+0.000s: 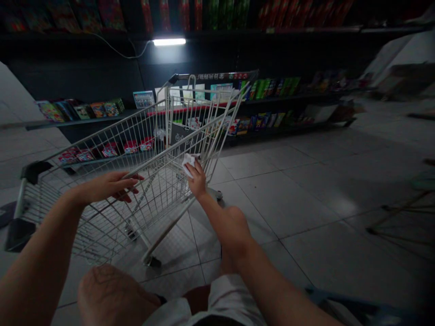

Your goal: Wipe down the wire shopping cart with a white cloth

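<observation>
A silver wire shopping cart (159, 155) stands in front of me, its handle toward the shelves and its black-cornered end at the left. My right hand (197, 180) grips a crumpled white cloth (189, 164) against the cart's near side, close to the handle end. The cloth's lower part is hidden by the fingers. My left hand (110, 186) rests over the top of the near side, fingers stretched out and hanging loosely with nothing in them.
Behind the cart, dark shelves (98, 114) carry boxes, packets and bottles. A lit tube lamp (169, 41) hangs there on a white cable. My knee (112, 290) is close to the cart's near caster (152, 261). Thin legs of some furniture (390, 219) show at the right.
</observation>
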`<state>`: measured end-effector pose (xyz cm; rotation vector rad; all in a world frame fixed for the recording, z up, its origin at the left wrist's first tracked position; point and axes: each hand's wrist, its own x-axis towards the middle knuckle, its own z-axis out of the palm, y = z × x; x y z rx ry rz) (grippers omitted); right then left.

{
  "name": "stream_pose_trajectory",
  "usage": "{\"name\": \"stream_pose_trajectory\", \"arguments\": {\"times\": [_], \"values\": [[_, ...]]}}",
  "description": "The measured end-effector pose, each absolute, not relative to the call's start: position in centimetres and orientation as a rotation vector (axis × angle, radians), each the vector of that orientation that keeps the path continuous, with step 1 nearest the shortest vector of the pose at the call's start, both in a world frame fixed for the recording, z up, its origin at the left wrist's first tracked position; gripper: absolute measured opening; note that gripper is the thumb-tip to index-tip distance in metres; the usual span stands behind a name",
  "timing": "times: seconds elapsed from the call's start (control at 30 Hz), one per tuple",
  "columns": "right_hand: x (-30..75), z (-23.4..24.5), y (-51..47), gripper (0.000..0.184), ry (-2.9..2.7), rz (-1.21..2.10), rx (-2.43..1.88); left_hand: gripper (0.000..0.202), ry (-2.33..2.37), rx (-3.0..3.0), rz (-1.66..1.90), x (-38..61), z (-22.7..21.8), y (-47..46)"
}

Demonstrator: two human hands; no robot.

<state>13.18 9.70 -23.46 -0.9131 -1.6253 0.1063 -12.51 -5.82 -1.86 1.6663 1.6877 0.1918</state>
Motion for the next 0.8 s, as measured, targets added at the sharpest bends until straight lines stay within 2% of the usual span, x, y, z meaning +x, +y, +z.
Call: {"name": "stream_pose_trajectory", "arguments": {"times": [0.1, 0.23, 0.3, 0.47, 0.53, 0.6, 0.73, 0.8], "values": [[15.7, -23.5, 10.4, 0.05, -1.604, 0.125, -0.948, 0.085, 1.682, 1.645, 0.182, -12.7, -2.0, -5.7], [16.9, -17.7, 14.0, 0.065, -1.423, 0.044, -0.972, 0.086, 1.672, 1.645, 0.178, -13.0, -2.1, -5.5], [15.8, -16.7, 14.8, 0.067, -1.414, 0.042, -0.961, 0.086, 1.664, 1.651, 0.182, -13.0, -2.1, -5.5], [14.7, -22.8, 12.4, 0.058, -1.558, 0.173, -0.988, 0.08, 1.671, 1.653, 0.179, -12.9, -1.9, -5.6], [16.4, -23.7, 12.0, 0.052, -1.593, 0.184, -0.961, 0.078, 1.668, 1.649, 0.167, -12.9, -1.9, -5.7], [18.4, -21.8, 13.0, 0.052, -1.505, 0.131, -0.94, 0.077, 1.665, 1.653, 0.158, -12.9, -1.9, -5.7], [19.8, -14.4, 17.1, 0.064, -1.364, 0.03, -0.936, 0.081, 1.658, 1.683, 0.148, -13.0, -1.9, -5.8], [18.7, -13.1, 18.3, 0.066, -1.389, 0.016, -0.962, 0.083, 1.657, 1.69, 0.144, -13.0, -1.9, -5.9]]}}
